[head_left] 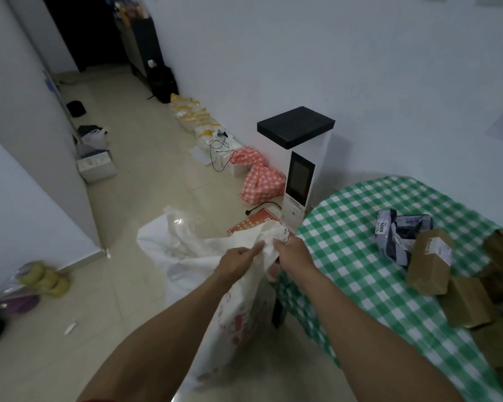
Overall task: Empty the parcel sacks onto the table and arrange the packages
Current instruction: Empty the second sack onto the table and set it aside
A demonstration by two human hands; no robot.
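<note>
Near the centre of the frame both hands grip the gathered edge of a white woven sack (212,265), which hangs down beside the table toward the lower middle of the picture, red printing showing on its lower part. The left hand (238,258) pinches a fold of the fabric between thumb and fingers, and the right hand (292,250), just beside it, is clenched around the bunched rim. The sack's far side billows open toward the left, above the pale tiled floor (122,227). At the right, the table (346,242) wears a green-and-white checked cloth; on it lie a grey plastic mailer (401,236) with a printed label and, touching it on the right, several brown cardboard parcels (430,261) crowded toward the frame's right edge. Behind the table, against the white wall, stands a white appliance with a black top (298,158). A red-and-white checked bundle (259,177) lies on the floor just left of it, and yellow-and-white bags (192,113) line the wall farther back.
</note>
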